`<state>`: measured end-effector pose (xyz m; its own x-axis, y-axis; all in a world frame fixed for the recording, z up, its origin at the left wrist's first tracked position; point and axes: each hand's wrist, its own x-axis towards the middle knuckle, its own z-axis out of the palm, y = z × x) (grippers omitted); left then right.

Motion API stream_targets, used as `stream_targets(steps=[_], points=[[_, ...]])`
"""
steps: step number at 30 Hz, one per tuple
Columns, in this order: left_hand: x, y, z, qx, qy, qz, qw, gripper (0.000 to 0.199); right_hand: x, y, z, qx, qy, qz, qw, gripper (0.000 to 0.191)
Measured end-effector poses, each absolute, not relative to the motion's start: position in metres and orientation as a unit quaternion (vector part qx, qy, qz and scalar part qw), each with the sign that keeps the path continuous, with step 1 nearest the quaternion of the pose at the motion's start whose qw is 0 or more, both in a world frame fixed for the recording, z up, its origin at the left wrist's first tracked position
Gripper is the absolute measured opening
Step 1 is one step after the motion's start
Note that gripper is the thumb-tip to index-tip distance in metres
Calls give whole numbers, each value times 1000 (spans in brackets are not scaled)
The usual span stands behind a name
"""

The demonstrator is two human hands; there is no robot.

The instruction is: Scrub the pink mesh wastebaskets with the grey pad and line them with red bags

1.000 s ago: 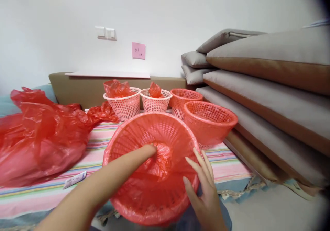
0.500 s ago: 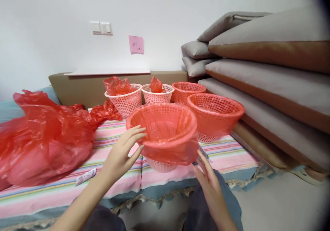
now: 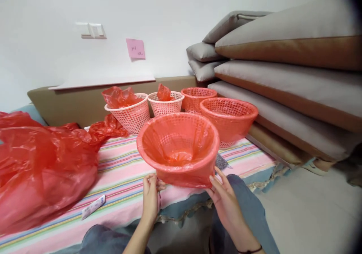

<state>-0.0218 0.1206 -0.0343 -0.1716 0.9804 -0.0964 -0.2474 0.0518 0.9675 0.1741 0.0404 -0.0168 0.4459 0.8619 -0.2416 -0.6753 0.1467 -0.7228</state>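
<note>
A mesh basket (image 3: 178,131) lined with a red plastic bag (image 3: 183,176) is in front of me, its mouth tilted towards me. The bag is folded over the rim and hangs down outside; the basket's base is hidden. Below its left side is my left hand (image 3: 152,195), fingers curled at the bag's lower edge, fingertips partly hidden. At the lower right, my right hand (image 3: 224,199) pinches the bag's hanging edge between thumb and fingers. Close behind on the right stands another bag-covered basket (image 3: 230,123).
Behind are two whitish baskets (image 3: 131,120) with crumpled red bags inside and a further red-covered basket (image 3: 195,101). A heap of red plastic bags (image 3: 51,167) and a small white packet (image 3: 93,207) lie left on the striped cloth (image 3: 121,174). Grey cushions (image 3: 283,76) are stacked right.
My left hand has moved from the basket's left rim down to the bag's lower edge. The basket now tilts more towards me, and the view has shifted right.
</note>
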Motion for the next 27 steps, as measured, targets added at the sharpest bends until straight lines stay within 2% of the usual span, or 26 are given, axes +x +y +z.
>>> stream_targets(steps=[5, 10, 17, 27], points=[[-7, 98, -39, 333, 422, 517, 666, 52, 160, 32, -21, -385, -145, 535, 738, 42], [4, 87, -31, 296, 361, 458, 756, 51, 143, 41, -23, -422, -143, 556, 702, 41], [5, 91, -34, 250, 367, 454, 772, 43, 142, 45, -31, -450, -138, 522, 711, 34], [-3, 90, -36, 266, 374, 461, 759, 36, 136, 41, -34, -455, -164, 543, 686, 37]])
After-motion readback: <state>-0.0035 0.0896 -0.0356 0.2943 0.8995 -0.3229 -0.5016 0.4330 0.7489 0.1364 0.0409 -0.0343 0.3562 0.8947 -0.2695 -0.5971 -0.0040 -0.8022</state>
